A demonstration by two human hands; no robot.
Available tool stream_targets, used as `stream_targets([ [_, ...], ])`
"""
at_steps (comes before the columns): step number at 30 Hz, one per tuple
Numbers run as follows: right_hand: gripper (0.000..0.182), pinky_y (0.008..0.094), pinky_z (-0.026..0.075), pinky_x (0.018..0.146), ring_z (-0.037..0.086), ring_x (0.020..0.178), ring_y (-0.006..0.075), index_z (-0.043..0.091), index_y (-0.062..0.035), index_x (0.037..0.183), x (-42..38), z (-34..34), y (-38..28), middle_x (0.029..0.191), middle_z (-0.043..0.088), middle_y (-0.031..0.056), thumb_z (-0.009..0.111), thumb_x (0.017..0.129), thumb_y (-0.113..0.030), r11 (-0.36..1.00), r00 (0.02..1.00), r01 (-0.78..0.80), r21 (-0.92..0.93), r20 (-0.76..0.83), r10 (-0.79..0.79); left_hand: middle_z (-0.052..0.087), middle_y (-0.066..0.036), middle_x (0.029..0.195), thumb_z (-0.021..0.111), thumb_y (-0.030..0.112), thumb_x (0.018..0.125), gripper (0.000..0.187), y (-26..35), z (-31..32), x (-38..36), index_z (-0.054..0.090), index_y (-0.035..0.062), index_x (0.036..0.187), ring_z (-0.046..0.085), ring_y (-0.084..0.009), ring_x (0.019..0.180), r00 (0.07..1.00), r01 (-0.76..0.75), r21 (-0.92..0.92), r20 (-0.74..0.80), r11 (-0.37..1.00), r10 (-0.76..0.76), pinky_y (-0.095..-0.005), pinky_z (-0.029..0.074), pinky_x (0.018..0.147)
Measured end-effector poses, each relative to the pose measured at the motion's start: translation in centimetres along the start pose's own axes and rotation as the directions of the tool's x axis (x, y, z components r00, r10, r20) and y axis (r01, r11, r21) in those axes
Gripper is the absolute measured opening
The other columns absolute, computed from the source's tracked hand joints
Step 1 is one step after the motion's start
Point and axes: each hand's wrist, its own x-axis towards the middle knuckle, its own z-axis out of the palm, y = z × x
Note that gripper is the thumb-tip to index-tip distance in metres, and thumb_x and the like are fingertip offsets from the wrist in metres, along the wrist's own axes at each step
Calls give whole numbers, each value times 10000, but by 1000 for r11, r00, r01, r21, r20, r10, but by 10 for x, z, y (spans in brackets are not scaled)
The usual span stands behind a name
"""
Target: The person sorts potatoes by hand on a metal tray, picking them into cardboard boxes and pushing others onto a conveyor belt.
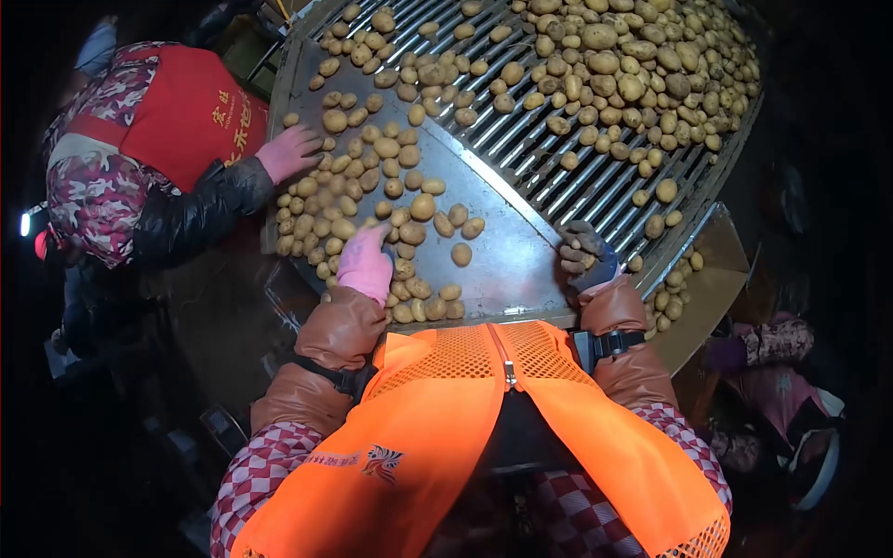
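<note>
My left hand point(366, 264), in a pink glove, reaches into the loose potatoes point(372, 167) on the metal sheet point(507, 251). Its fingers look stretched out and slightly apart, touching potatoes near their tips. My right hand point(588, 257) wears a dark, soiled glove and is at the right side of the sheet, by the lower end of the metal bars point(549, 172). The fingers of that hand are curled in; whatever they may hold is hidden. A few single potatoes point(461, 254) lie on the sheet between my hands.
A large potato heap point(642, 65) covers the upper right bars. To my right, a cardboard box point(712, 270) contains potatoes. At left a co-worker in a red apron point(200, 116) reaches in with a pink-gloved hand point(290, 153). Another person point(781, 391) is at lower right.
</note>
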Motion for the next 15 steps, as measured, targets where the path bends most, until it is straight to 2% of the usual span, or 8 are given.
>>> stream_targets([
  [3, 285, 233, 398, 525, 453, 711, 123, 609, -8, 1221, 5, 3, 10, 931, 529, 79, 614, 937, -33, 982, 988, -76, 172, 144, 52, 638, -199, 1252, 535, 11, 871, 469, 45, -10, 26, 618, 109, 1321, 614, -362, 1185, 968, -163, -17, 189, 986, 164, -427, 492, 1005],
  [4, 293, 237, 410, 531, 478, 742, 143, 607, -9, 1232, 7, 11, 12, 976, 548, 93, 606, 939, -30, 984, 984, -85, 157, 167, 58, 643, -199, 1179, 542, 41, 891, 398, 64, -6, 31, 630, 108, 1273, 635, -372, 1119, 954, -182, 37, 249, 983, 167, -441, 515, 940],
  [5, 293, 241, 421, 532, 479, 739, 150, 606, -10, 1232, 7, 19, 14, 974, 553, 97, 609, 940, -37, 988, 996, -74, 135, 67, 66, 648, -200, 1106, 548, 71, 910, 329, 83, -2, 36, 641, 107, 1225, 656, -382, 1053, 937, -203, 90, 307, 975, 167, -456, 538, 875],
  [7, 294, 249, 444, 534, 483, 735, 165, 606, -13, 1233, 4, 32, 20, 969, 562, 103, 613, 942, -52, 994, 988, -61, 95, -137, 74, 623, -196, 1130, 555, 70, 912, 257, 83, 47, 44, 631, 100, 1156, 670, -376, 1023, 954, -163, 212, 284, 964, 98, -449, 554, 843],
  [8, 342, 274, 509, 562, 576, 809, 206, 585, -21, 1284, 5, 27, 24, 1045, 618, 124, 621, 971, -155, 983, 988, -136, 126, -60, 144, 602, -198, 1203, 561, 72, 916, 251, 85, 51, 46, 624, 103, 1157, 674, -364, 1033, 931, -261, 259, 322, 930, 171, -442, 559, 840],
  [11, 528, 399, 600, 704, 663, 998, 322, 479, 7, 1393, 0, 47, 29, 1145, 632, 176, 602, 1010, -334, 973, 944, -205, -103, -282, 169, 618, -198, 1153, 577, 85, 916, 274, 89, 21, 54, 615, 114, 1185, 672, -362, 1038, 863, -276, 164, 475, 947, 169, -448, 552, 848],
  [12, 645, 466, 619, 786, 676, 1056, 349, 454, 3, 1416, 3, 45, 35, 1138, 657, 167, 602, 998, -466, 931, 931, -255, -260, -326, 164, 631, -204, 1201, 584, 104, 919, 399, 87, 20, 55, 583, 136, 1317, 657, -379, 1090, 871, -196, 121, 477, 973, 116, -459, 540, 883],
  [15, 693, 379, 575, 838, 660, 1088, 215, 469, -48, 1455, 5, 70, 46, 1274, 639, 140, 567, 993, -556, 876, 908, -384, -292, -291, 301, 626, -207, 1282, 604, 137, 915, 487, 128, -17, 33, 542, 146, 1399, 640, -408, 1124, 903, 1, -100, 428, 995, 42, -477, 526, 917],
])
